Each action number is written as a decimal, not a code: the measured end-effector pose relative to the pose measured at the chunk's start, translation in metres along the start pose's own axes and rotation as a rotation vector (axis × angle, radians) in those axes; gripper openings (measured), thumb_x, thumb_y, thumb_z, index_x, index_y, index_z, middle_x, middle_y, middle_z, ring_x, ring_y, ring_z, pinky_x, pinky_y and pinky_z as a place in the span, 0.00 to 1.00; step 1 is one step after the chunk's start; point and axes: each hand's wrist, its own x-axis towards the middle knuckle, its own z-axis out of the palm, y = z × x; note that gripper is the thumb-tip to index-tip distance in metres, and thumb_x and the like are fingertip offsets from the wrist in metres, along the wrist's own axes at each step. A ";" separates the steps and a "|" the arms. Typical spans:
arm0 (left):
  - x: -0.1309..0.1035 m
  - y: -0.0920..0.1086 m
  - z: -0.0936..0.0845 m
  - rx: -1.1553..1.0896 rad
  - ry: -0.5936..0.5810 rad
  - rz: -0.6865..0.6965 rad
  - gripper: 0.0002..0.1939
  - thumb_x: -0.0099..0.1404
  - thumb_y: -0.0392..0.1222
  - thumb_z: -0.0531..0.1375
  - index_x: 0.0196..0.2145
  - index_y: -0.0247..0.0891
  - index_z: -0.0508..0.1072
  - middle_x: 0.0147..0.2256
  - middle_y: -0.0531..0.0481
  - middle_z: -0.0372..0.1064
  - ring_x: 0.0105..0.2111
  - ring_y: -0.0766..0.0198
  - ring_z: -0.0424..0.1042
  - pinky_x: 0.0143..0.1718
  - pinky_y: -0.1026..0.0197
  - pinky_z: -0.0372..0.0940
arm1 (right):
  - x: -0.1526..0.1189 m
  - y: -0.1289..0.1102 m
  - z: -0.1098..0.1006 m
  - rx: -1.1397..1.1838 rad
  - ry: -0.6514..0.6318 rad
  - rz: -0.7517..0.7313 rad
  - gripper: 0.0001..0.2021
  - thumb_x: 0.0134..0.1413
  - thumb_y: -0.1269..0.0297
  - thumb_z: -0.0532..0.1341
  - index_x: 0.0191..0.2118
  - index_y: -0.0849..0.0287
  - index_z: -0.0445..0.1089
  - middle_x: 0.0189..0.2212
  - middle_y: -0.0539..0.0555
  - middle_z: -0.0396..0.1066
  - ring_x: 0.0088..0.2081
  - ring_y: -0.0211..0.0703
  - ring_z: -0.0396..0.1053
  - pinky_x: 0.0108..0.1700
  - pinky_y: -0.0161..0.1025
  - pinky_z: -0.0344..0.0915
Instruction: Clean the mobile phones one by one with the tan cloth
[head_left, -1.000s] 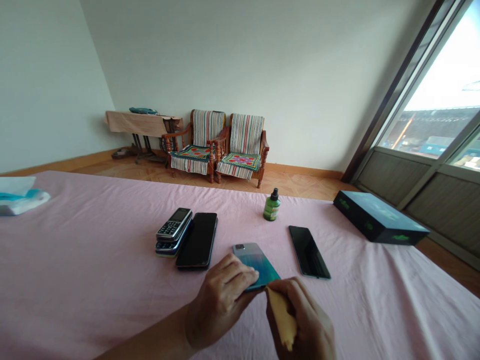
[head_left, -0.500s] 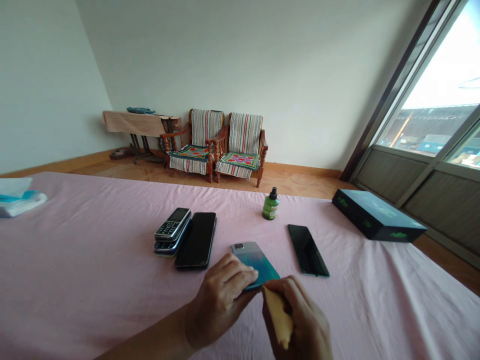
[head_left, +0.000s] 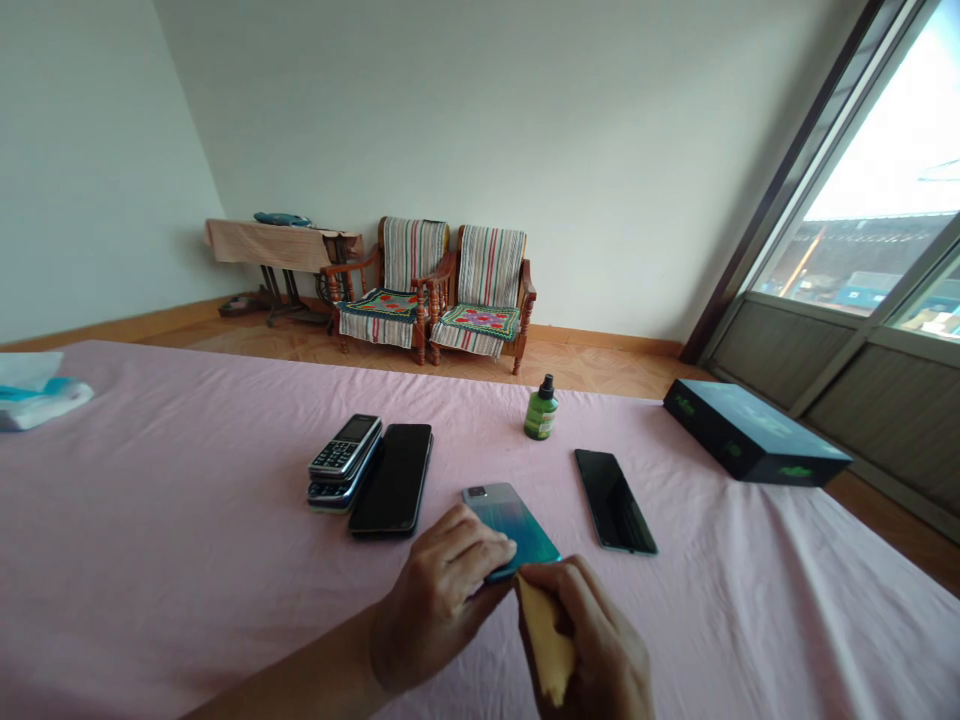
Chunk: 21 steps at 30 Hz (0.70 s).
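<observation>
Pink sheet point(head_left: 187, 520): While its far edge runs behind the phones, bare fabric spreads left of the stacked keypad phones point(head_left: 345, 462).
Left hand point(head_left: 442, 590): fingers curled, holding the blue-green smartphone point(head_left: 529, 540), back upward, between both hands.
Right hand point(head_left: 600, 630): pinching a yellow cloth point(head_left: 551, 650) at that phone's near edge, slightly farther left than half a second ago.
Black smartphone point(head_left: 615, 500): near, rightward.

A home, with cloth-draped wooden armchairs point(head_left: 435, 285) and a covered side table point(head_left: 262, 245).
</observation>
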 end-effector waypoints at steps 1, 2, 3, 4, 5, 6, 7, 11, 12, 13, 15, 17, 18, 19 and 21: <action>0.000 0.000 0.000 -0.003 0.001 -0.004 0.06 0.67 0.36 0.58 0.42 0.33 0.72 0.32 0.44 0.72 0.33 0.59 0.69 0.35 0.57 0.67 | 0.000 0.000 0.001 0.003 -0.007 -0.016 0.15 0.48 0.76 0.52 0.41 0.56 0.67 0.27 0.52 0.67 0.25 0.38 0.68 0.24 0.31 0.62; -0.001 -0.001 0.001 -0.008 -0.002 -0.006 0.06 0.68 0.36 0.57 0.42 0.33 0.72 0.33 0.44 0.72 0.33 0.59 0.69 0.35 0.57 0.67 | -0.001 -0.001 0.002 0.010 -0.015 -0.030 0.15 0.48 0.76 0.51 0.41 0.56 0.67 0.27 0.52 0.67 0.25 0.38 0.68 0.23 0.31 0.62; -0.001 -0.001 0.001 -0.014 -0.005 -0.008 0.07 0.68 0.36 0.57 0.42 0.33 0.72 0.33 0.43 0.72 0.33 0.58 0.69 0.36 0.57 0.67 | -0.002 -0.002 0.004 0.017 -0.022 -0.041 0.16 0.48 0.76 0.50 0.41 0.56 0.67 0.27 0.52 0.67 0.24 0.38 0.68 0.23 0.31 0.62; -0.002 -0.001 0.001 -0.020 -0.009 -0.009 0.07 0.68 0.35 0.57 0.42 0.33 0.72 0.33 0.43 0.72 0.34 0.58 0.69 0.36 0.57 0.67 | -0.002 -0.002 0.005 0.022 -0.027 -0.048 0.16 0.48 0.76 0.50 0.41 0.57 0.67 0.27 0.52 0.67 0.24 0.38 0.67 0.23 0.31 0.62; -0.002 0.000 0.001 -0.023 -0.011 -0.009 0.07 0.67 0.34 0.57 0.42 0.33 0.72 0.34 0.43 0.72 0.34 0.58 0.69 0.36 0.57 0.67 | -0.002 -0.002 0.006 0.022 -0.026 -0.049 0.16 0.49 0.76 0.49 0.41 0.57 0.67 0.27 0.53 0.67 0.24 0.38 0.67 0.23 0.31 0.62; -0.002 0.000 0.001 -0.024 -0.010 -0.008 0.07 0.67 0.34 0.57 0.42 0.33 0.72 0.34 0.43 0.72 0.34 0.58 0.69 0.36 0.57 0.67 | -0.002 -0.003 0.006 0.017 -0.020 -0.045 0.15 0.50 0.75 0.49 0.41 0.57 0.67 0.27 0.52 0.66 0.24 0.38 0.67 0.23 0.31 0.62; -0.002 0.000 0.001 -0.025 -0.007 -0.008 0.06 0.67 0.33 0.58 0.42 0.33 0.72 0.33 0.44 0.72 0.34 0.58 0.69 0.36 0.58 0.67 | -0.002 -0.002 0.006 0.010 -0.010 -0.037 0.14 0.51 0.75 0.50 0.41 0.57 0.67 0.26 0.52 0.66 0.24 0.38 0.67 0.23 0.31 0.62; 0.000 0.001 0.001 -0.032 0.011 -0.002 0.06 0.66 0.34 0.59 0.41 0.33 0.72 0.32 0.45 0.71 0.33 0.60 0.68 0.36 0.59 0.66 | -0.001 -0.002 0.003 -0.022 0.034 -0.014 0.11 0.53 0.74 0.52 0.40 0.57 0.66 0.25 0.51 0.64 0.23 0.37 0.66 0.23 0.30 0.61; -0.001 0.001 0.002 -0.035 0.008 -0.006 0.06 0.66 0.34 0.59 0.41 0.33 0.71 0.32 0.45 0.71 0.33 0.59 0.68 0.36 0.58 0.66 | 0.000 -0.002 0.004 -0.020 0.028 -0.021 0.11 0.53 0.74 0.51 0.40 0.57 0.66 0.25 0.51 0.64 0.23 0.37 0.65 0.23 0.30 0.61; -0.001 0.000 0.002 -0.041 0.004 -0.013 0.06 0.66 0.34 0.59 0.41 0.33 0.71 0.32 0.45 0.71 0.33 0.59 0.68 0.36 0.58 0.66 | -0.001 -0.003 0.004 -0.015 0.014 -0.033 0.11 0.52 0.75 0.51 0.39 0.57 0.66 0.25 0.50 0.64 0.23 0.37 0.65 0.22 0.30 0.60; -0.003 0.000 0.003 -0.055 -0.007 -0.024 0.06 0.67 0.35 0.58 0.42 0.33 0.71 0.33 0.44 0.71 0.34 0.58 0.68 0.36 0.57 0.66 | -0.001 -0.005 0.005 -0.004 -0.020 -0.056 0.12 0.50 0.75 0.50 0.38 0.56 0.66 0.24 0.50 0.63 0.22 0.37 0.63 0.22 0.31 0.59; -0.004 0.000 0.004 -0.062 -0.013 -0.024 0.06 0.67 0.34 0.57 0.42 0.33 0.71 0.34 0.43 0.71 0.34 0.58 0.68 0.36 0.57 0.66 | -0.002 -0.006 0.006 -0.004 -0.035 -0.066 0.13 0.49 0.76 0.50 0.38 0.56 0.66 0.24 0.50 0.63 0.22 0.37 0.64 0.23 0.31 0.59; -0.004 0.000 0.004 -0.060 -0.012 -0.023 0.06 0.67 0.34 0.58 0.41 0.33 0.71 0.33 0.44 0.71 0.34 0.58 0.68 0.36 0.57 0.66 | -0.002 -0.006 0.006 -0.010 -0.033 -0.062 0.13 0.49 0.76 0.50 0.39 0.56 0.66 0.25 0.50 0.64 0.23 0.37 0.64 0.23 0.31 0.59; -0.003 0.001 0.003 -0.054 -0.010 -0.022 0.06 0.66 0.33 0.58 0.41 0.33 0.71 0.33 0.44 0.71 0.34 0.58 0.68 0.36 0.57 0.66 | -0.001 -0.006 0.005 -0.021 -0.025 -0.050 0.14 0.49 0.76 0.50 0.40 0.56 0.66 0.26 0.51 0.65 0.23 0.37 0.65 0.23 0.31 0.60; -0.002 0.001 0.003 -0.043 -0.008 -0.025 0.06 0.65 0.33 0.60 0.41 0.33 0.71 0.32 0.45 0.71 0.33 0.59 0.68 0.36 0.58 0.66 | 0.000 -0.004 0.000 -0.052 -0.006 -0.008 0.12 0.51 0.75 0.51 0.40 0.57 0.66 0.26 0.51 0.65 0.24 0.38 0.66 0.24 0.31 0.61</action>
